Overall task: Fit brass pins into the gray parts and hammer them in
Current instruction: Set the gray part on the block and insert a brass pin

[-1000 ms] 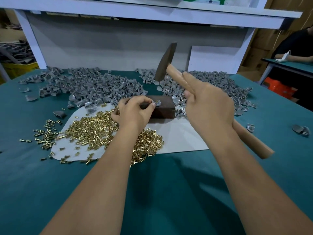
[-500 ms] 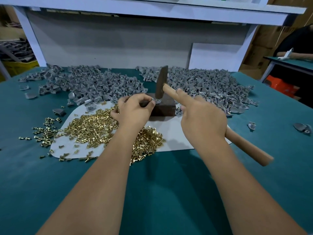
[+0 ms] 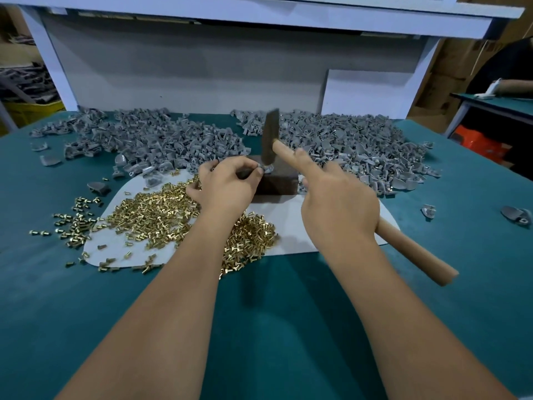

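My left hand pinches a small gray part on top of a dark metal block. My right hand grips the wooden handle of a hammer, with the index finger stretched along the handle. The hammer's dark head stands upright with its lower face down on the gray part. A heap of brass pins lies on a white mat beneath my left wrist.
Two large piles of gray parts spread across the back of the teal table. Loose brass pins lie left of the mat. Stray gray parts sit at the right. A white shelf frame rises behind.
The hammer swung down from a raised position onto the gray part on the block. My left hand stayed in place, holding the part.
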Demonstrator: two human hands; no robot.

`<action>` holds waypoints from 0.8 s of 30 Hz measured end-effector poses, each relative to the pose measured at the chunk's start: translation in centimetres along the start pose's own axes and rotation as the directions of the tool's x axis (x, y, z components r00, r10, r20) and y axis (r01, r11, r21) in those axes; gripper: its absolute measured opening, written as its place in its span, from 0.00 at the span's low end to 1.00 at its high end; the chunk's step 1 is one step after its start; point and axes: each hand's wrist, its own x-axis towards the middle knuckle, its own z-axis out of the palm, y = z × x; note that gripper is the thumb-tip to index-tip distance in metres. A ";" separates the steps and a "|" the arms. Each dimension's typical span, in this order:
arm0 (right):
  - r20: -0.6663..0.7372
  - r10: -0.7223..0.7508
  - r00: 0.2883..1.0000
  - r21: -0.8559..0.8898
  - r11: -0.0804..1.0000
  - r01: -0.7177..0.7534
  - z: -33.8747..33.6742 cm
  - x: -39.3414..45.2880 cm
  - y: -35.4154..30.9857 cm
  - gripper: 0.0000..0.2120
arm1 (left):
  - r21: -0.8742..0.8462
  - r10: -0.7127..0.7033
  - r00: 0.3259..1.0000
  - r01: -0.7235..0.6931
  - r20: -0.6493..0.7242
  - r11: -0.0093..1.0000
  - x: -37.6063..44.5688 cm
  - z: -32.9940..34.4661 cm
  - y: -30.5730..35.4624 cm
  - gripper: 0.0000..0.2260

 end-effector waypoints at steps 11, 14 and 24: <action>-0.148 0.051 0.988 0.056 0.998 -0.043 -0.1 -0.3 -0.2 0.28 | -0.007 0.005 1.000 -0.005 0.014 1.000 -0.2 0.0 0.2 0.11; -0.077 -0.040 0.996 0.036 0.998 0.043 -0.1 -0.2 -0.1 0.28 | -0.009 -0.036 0.999 0.036 0.022 0.999 -0.3 -0.1 0.5 0.11; -0.057 -0.050 0.997 0.040 0.998 0.052 -0.1 -0.3 -0.1 0.28 | -0.002 -0.020 0.999 0.020 0.025 1.000 -0.5 -0.3 0.5 0.10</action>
